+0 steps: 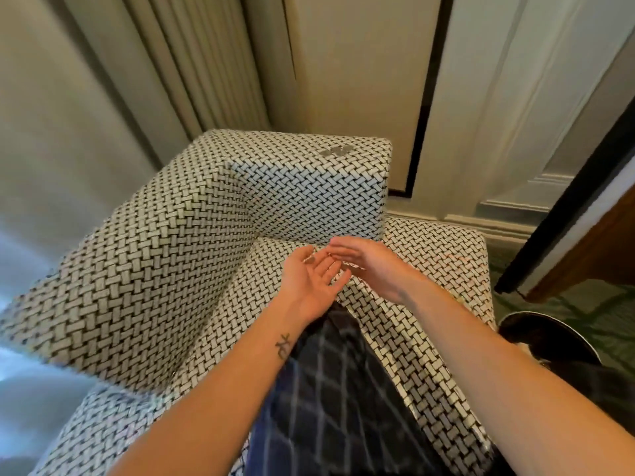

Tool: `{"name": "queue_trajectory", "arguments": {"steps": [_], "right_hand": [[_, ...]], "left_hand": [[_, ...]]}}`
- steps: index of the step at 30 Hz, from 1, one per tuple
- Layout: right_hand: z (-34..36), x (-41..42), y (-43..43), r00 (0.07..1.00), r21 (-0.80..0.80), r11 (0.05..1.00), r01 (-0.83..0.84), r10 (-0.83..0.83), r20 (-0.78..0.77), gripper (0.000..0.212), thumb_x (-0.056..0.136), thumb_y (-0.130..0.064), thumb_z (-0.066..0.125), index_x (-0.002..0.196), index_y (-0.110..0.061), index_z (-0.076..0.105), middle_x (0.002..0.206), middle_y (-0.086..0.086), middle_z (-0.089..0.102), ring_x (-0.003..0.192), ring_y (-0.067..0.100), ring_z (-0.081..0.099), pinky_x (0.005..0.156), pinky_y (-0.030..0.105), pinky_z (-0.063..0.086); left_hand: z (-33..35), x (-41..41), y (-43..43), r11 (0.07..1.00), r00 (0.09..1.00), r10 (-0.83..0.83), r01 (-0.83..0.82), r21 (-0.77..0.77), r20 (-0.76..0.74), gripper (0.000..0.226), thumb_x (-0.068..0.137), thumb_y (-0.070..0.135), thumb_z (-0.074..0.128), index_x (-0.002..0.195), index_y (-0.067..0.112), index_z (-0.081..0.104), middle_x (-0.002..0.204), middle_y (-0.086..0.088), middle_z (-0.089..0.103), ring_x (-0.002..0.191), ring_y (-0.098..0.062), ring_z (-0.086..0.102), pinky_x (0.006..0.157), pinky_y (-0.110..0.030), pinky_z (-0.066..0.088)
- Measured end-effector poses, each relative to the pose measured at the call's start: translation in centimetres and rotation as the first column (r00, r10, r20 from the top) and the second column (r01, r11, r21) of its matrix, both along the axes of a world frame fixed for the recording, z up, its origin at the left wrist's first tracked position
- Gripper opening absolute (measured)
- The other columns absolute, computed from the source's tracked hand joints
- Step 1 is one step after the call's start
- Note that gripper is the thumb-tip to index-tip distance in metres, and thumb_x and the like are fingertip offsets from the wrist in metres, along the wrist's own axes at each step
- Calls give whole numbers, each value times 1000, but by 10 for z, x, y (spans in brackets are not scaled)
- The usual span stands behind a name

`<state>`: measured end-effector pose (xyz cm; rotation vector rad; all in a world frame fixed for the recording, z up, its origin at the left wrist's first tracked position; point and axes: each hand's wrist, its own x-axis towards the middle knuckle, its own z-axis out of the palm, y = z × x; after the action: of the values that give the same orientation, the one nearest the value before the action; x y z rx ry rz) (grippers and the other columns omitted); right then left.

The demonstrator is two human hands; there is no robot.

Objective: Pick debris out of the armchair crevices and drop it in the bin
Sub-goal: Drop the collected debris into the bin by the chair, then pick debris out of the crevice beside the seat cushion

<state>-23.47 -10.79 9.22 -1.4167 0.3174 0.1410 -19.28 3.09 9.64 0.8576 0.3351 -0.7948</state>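
Fingers (pixel 340 250) of the right grip (pixel 369 266), straight, touch the upturned open left grip (pixel 311 281) above the armchair (pixel 165 262).

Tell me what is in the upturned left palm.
One small dark speck lies on the left hand. The right hand partly covers its fingertips, so anything there is hidden.

The left hand (pixel 309 280) and right hand (pixel 371 266) meet above the armchair seat (pixel 433 259); curtains (pixel 192 63) hang behind at left, the bin (pixel 543 334) sits on the floor (pixel 591 304) at right
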Motion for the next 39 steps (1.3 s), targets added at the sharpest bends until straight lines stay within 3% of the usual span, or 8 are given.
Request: {"name": "queue_trajectory", "arguments": {"steps": [5,9,20,24,28,32,36,39], "right_hand": [[8,35,54,987,-8,988,-157,156,-32,38,103,-38,51,135,-17,59,128,-4,67,123,11,57,100,33,47],[0,56,86,975,-26,975,-220,218,-47,39,103,-36,49,137,-17,58,131,-3,65,125,14,56,108,39,46],[-22,100,134,931,-67,934,-350,340,-129,35,103,-35,49,131,-17,58,123,-1,68,116,17,62,104,38,50],[-37,114,148,918,-224,892,-393,365,-154,36,104,-32,49,137,-20,57,128,-5,65,120,13,59,107,38,47],[-59,135,161,886,-428,776,-463,420,-198,31,101,-31,51,132,-29,60,140,-8,58,129,13,51,115,43,36],[-73,152,173,833,-588,614,-526,510,-213,36,102,-27,52,138,-20,57,138,-4,56,128,14,51,108,34,39],[-92,168,185,799,-856,295,-424,567,-200,43,97,-30,56,138,-15,57,138,7,57,127,24,51,109,40,41],[-101,179,193,752,-921,93,-378,611,-246,49,95,-37,54,137,-12,56,135,9,57,128,26,47,110,41,38]], "left_hand": [[-6,20,65,992,992,124,-125,-29,-29,44,102,30,43,135,6,57,132,-17,63,121,-29,60,100,-47,52],[-21,29,98,979,978,198,-200,-27,-57,43,103,30,42,135,7,59,135,-17,63,126,-31,58,107,-50,48],[-72,50,155,953,941,299,-304,-3,-158,45,104,29,42,137,2,56,133,-20,65,126,-33,59,110,-46,45],[-92,50,170,946,924,316,-323,-1,-215,46,103,27,44,137,-2,55,129,-23,67,125,-36,60,104,-47,49],[-114,49,192,950,918,257,-297,-96,-303,56,101,32,46,141,-7,49,137,-29,60,132,-40,52,108,-52,44],[-134,46,207,943,925,176,-256,-212,-336,70,100,43,46,148,-7,40,148,-29,49,141,-42,43,115,-58,35],[-141,49,210,902,927,79,-223,-369,-366,81,98,53,44,151,-8,34,155,-30,40,148,-41,32,121,-63,20],[-145,54,211,898,936,33,-182,-401,-351,92,97,61,45,155,-6,24,160,-29,32,153,-39,21,119,-63,22]]}}
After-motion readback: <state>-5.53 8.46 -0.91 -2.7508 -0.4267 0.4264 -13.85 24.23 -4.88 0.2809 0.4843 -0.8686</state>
